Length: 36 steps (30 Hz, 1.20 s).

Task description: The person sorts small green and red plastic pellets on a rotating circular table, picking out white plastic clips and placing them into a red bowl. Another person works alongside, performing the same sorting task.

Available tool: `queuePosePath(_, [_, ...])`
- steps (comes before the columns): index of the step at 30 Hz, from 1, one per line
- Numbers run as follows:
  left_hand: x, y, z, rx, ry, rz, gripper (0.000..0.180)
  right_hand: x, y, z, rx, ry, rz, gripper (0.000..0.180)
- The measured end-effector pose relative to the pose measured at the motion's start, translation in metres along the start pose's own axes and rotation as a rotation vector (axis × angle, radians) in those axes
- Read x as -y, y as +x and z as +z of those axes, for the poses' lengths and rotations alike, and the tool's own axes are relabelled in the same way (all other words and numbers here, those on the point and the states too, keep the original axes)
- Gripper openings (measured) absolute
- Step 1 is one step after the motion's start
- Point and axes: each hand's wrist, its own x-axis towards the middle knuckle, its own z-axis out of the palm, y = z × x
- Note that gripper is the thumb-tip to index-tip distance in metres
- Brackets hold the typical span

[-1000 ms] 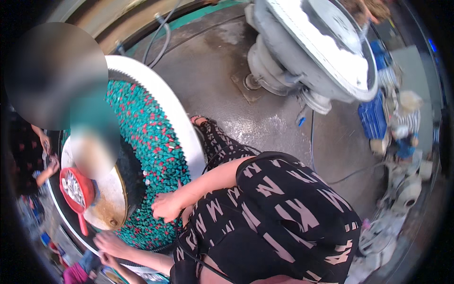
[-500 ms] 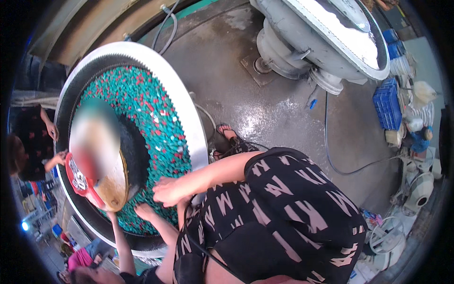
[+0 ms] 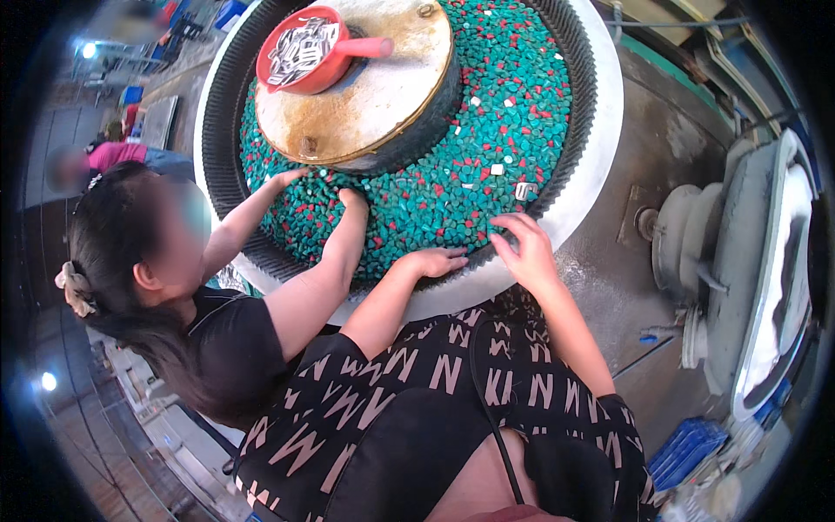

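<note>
Keep your left hand [image 3: 439,261] flat on the tub rim [image 3: 600,157], right hand [image 3: 526,248] fingers loose, empty, and pick the small metal piece [image 3: 524,190] from the green chips [image 3: 487,130].

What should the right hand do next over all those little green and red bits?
Probably reach a little farther in and pick up the small silvery piece lying on the green and red chips. The right hand hovers just below it with fingers spread, and the red scoop on the centre dome already holds similar silvery pieces.
</note>
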Motion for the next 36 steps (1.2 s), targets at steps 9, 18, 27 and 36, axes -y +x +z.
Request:
queuePosePath(9, [-0.128,0.128,-0.039,-0.828,0.229,0.525,0.031,-0.04,0.02,-0.079,-0.363,0.007,0.048,0.011])
queuePosePath(18, [-0.095,0.066,-0.071,-0.935,-0.091,0.443,0.019,-0.12,0.005,-0.15,-0.482,0.164,0.265,0.012])
queuePosePath(27, [-0.055,-0.085,-0.289,-1.96,-0.036,0.263,0.021,-0.142,0.042,-0.142,-0.496,0.252,0.2,0.015])
queuePosePath(36, [-0.064,-0.041,-0.22,-0.241,-0.348,0.471,0.026,-0.065,0.037,-0.053,-0.586,-0.064,0.092,0.016])
